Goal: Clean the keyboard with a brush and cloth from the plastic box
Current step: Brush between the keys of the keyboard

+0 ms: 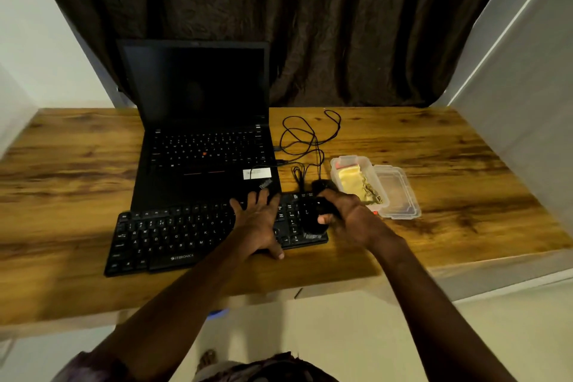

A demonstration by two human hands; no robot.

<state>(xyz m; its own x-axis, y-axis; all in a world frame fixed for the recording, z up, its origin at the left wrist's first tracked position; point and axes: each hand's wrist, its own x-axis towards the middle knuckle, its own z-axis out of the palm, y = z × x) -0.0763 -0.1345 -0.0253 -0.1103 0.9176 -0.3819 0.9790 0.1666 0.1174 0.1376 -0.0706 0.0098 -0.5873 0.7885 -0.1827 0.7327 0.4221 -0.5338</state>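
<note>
A black keyboard (173,236) lies on the wooden desk (434,146) in front of a laptop. My left hand (259,222) rests flat on its right part with the fingers spread. My right hand (350,215) grips a black brush (314,220) whose round bristle head sits on the number pad. To the right stands an open clear plastic box (353,178) with a yellow cloth (352,178) inside. Its lid (398,192) lies beside it.
An open black laptop (201,146) with a dark screen stands behind the keyboard. A black mouse (322,184) and its tangled cable (305,139) lie between the laptop and the box. A dark curtain hangs behind the desk, and a white wall stands on the right.
</note>
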